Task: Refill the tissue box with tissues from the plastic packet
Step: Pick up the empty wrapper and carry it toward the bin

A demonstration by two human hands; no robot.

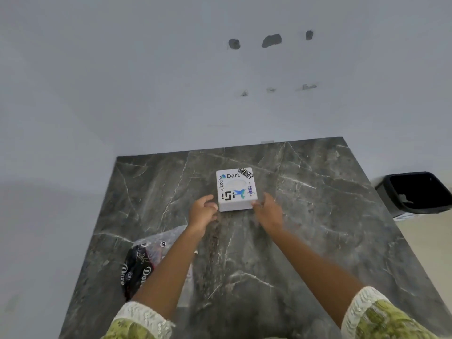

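Note:
A white square tissue box (236, 189) covered in stickers sits on the dark marble table (318, 228), its oval slot facing up. My left hand (203, 211) hovers just left of the box's near corner, fingers curled and apart, holding nothing. My right hand (267, 210) is at the box's near right corner, fingertips touching its side. The plastic tissue packet (146, 263), clear with a black printed part, lies at the table's left edge, partly hidden under my left forearm.
A black bin (415, 192) stands on the floor to the right of the table. A pale wall with several chipped holes rises behind the table. The table's left edge runs close to the packet.

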